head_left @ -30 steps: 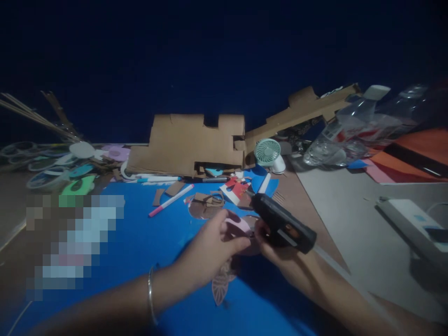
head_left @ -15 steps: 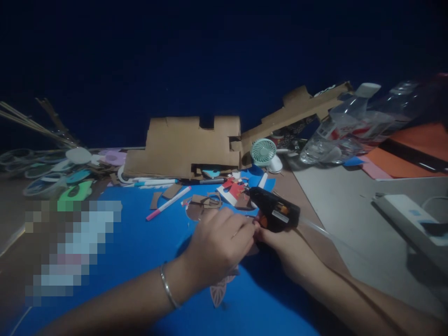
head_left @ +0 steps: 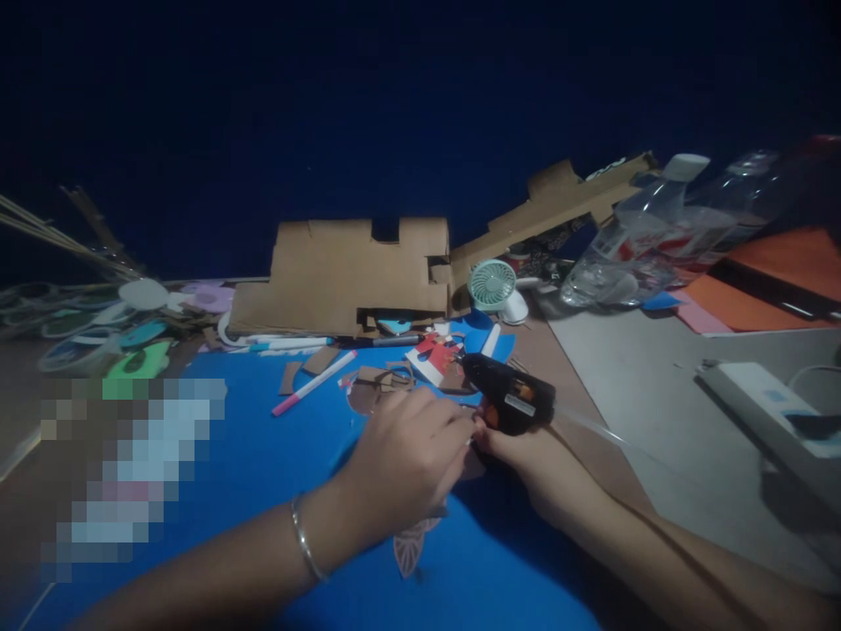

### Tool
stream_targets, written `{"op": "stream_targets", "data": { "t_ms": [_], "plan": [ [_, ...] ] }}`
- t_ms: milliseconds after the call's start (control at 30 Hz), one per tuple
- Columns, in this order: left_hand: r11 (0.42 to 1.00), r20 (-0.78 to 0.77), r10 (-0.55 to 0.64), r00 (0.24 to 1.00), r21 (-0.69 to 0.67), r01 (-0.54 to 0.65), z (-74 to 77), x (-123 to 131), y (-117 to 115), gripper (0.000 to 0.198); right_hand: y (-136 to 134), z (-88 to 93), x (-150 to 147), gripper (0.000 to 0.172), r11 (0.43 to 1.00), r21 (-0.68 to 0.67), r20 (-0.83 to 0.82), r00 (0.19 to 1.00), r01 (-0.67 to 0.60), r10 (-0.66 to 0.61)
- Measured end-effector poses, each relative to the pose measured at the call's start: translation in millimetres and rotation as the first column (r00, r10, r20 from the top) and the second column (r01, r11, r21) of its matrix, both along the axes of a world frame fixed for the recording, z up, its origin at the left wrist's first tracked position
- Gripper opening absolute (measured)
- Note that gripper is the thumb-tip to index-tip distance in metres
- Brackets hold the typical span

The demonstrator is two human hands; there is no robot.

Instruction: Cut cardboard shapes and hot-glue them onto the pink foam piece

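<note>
My right hand (head_left: 509, 445) is closed around a black glue gun (head_left: 509, 394), its nozzle pointing to the upper left and a clear glue stick (head_left: 591, 422) jutting from its back. Close against it, my left hand (head_left: 413, 447) has its fingers bent and pressed together; whatever they pinch is hidden behind them. Below my left hand, a pale cut-out with a petal-like pattern (head_left: 408, 550) shows partly over the blue sheet (head_left: 263, 491). Past my fingers lie brown cardboard scraps (head_left: 378, 379) and a red-and-white paper piece (head_left: 430, 358).
A pink-capped marker (head_left: 315, 383) lies to the left. Behind stand a large cardboard piece (head_left: 348, 272) and a small green fan (head_left: 492, 285). Plastic bottles (head_left: 657, 223) and orange paper (head_left: 781, 272) sit at right, near a white box-shaped device (head_left: 775, 407). Tape rolls and scraps crowd the left.
The glue gun has shifted very slightly to the left. Both hands otherwise stay together in nearly the same place, and the view has moved a little.
</note>
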State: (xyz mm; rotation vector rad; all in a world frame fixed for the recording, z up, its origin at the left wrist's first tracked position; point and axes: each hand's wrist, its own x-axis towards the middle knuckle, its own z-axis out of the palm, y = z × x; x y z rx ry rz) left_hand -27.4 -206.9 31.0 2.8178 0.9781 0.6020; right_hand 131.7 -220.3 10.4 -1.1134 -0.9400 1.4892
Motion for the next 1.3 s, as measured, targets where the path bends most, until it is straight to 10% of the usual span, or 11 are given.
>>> {"op": "stream_targets", "data": {
  "t_ms": [833,1300],
  "plan": [
    [0.998,0.049,0.035,0.998,0.052,-0.038,-0.1,-2,-1,0.018,-3,-10.0,5,0.015,0.996,-0.072,0.011,0.998,-0.053,0.054],
    [0.981,0.103,0.121,0.987,-0.165,-0.103,1.3,-25,18,0.010,-3,-14.8,6,0.021,0.991,-0.136,-0.026,1.000,0.000,-0.004]
  ]
}}
